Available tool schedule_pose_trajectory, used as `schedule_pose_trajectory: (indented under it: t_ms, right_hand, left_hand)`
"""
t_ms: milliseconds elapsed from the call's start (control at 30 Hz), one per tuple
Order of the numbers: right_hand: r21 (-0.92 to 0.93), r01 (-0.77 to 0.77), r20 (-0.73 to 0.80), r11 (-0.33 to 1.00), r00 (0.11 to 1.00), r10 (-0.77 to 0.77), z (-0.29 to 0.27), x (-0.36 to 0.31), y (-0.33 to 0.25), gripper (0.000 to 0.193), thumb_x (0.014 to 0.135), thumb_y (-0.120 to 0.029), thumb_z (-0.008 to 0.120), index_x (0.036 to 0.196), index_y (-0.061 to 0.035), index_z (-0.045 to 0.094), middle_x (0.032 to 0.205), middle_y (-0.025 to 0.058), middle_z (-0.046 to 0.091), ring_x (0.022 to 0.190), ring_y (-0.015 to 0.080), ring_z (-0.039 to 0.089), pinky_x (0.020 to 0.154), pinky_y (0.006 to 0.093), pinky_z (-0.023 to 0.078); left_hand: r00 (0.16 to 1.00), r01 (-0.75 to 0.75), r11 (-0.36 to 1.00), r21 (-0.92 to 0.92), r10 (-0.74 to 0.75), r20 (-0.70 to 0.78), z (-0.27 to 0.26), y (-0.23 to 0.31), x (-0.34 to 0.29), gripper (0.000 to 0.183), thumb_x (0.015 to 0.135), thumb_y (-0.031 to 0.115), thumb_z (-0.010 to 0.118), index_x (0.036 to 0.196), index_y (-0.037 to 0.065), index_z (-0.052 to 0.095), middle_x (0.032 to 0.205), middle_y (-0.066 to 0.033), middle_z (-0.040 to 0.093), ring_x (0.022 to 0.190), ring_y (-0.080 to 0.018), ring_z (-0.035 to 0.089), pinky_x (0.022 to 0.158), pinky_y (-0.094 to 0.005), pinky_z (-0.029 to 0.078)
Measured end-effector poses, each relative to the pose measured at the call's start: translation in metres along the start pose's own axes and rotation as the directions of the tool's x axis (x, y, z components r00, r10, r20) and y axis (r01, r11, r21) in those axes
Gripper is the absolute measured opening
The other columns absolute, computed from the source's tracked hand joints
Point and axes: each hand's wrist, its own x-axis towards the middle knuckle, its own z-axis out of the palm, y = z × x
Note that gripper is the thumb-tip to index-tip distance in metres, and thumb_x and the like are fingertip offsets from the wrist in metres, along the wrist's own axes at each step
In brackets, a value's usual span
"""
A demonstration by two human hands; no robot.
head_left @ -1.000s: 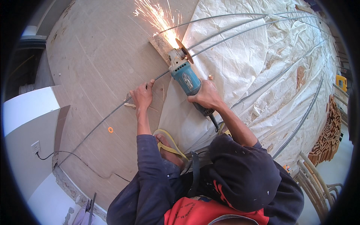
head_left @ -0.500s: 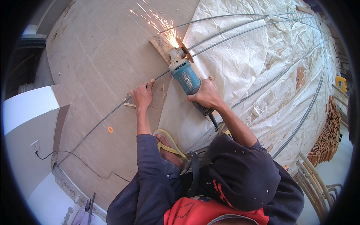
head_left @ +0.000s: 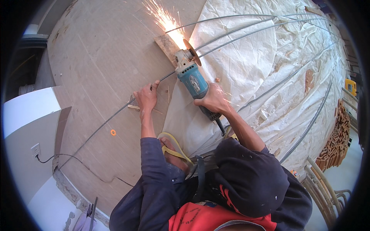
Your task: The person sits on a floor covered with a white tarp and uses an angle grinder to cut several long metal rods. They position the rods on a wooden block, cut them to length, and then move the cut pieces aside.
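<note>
My right hand (head_left: pixel 214 99) is wrapped round the rear body of a teal angle grinder (head_left: pixel 192 81). The grinder's thin brown cutting disc (head_left: pixel 194 54) stands on edge at a grey steel rod, and bright sparks (head_left: pixel 163 19) fly away from it toward the far left. A few sparks also streak by my right wrist. Farther left, my left hand (head_left: pixel 146 98) is closed round the same steel rod (head_left: pixel 102 125), holding it low over the floor. A wooden board (head_left: pixel 165 49) lies beside the grinder head. The exact contact between disc and rod is hidden by the grinder head and glare.
Several more rods (head_left: pixel 285 79) lie across a wrinkled white sheet (head_left: pixel 250 50) at the right. A black cord (head_left: pixel 83 165) runs from a wall socket (head_left: pixel 35 149) over the tiled floor. My foot wears a yellow flip-flop (head_left: pixel 179 154). Stacked bricks (head_left: pixel 335 144) stand far right.
The spark spray has grown thicker and brighter, and streaks now show near my right wrist. The grinder has shifted very slightly right. My left hand stays on the rod.
</note>
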Motion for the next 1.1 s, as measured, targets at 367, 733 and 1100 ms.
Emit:
schedule_pose_trajectory:
  t_ms: [367,733,1100]
  right_hand:
    - [-0.008,-0.022,0.0,1.0,1.0,0.022,0.001,0.003,0.002,0.06,0.055,-0.031,0.077,0.095,0.0117,0.063,0.081,0.0235,0.066,0.079,0.0315,0.067,0.078,0.0396,0.052]
    - [-0.029,-0.044,0.014,0.999,0.999,0.044,-0.001,0.005,-0.001,0.061,0.055,-0.032,0.076,0.092,0.0137,0.062,0.078,0.0252,0.065,0.076,0.0336,0.066,0.075,0.0408,0.052]
    - [-0.037,-0.017,-0.005,0.999,1.0,0.017,0.001,0.008,-0.001,0.062,0.056,-0.034,0.075,0.091,0.0151,0.062,0.081,0.03,0.066,0.08,0.0366,0.068,0.076,0.042,0.053]
  left_hand:
    - [1.0,0.004,1.0,-0.01,-0.004,0.01,0.001,0.0,0.002,0.068,0.095,0.063,0.038,0.073,0.003,0.063,0.073,-0.022,0.063,0.077,-0.0405,0.059,0.079,-0.0458,0.034]
    - [0.999,0.024,1.0,0.002,-0.024,0.031,0.0,0.002,0.002,0.066,0.096,0.061,0.039,0.074,0.004,0.064,0.074,-0.021,0.064,0.079,-0.0396,0.059,0.079,-0.0461,0.034]
    - [1.0,0.014,1.0,-0.004,-0.014,0.022,0.001,0.0,0.002,0.069,0.096,0.063,0.037,0.073,0.003,0.062,0.073,-0.0212,0.063,0.077,-0.0401,0.059,0.079,-0.0457,0.034]
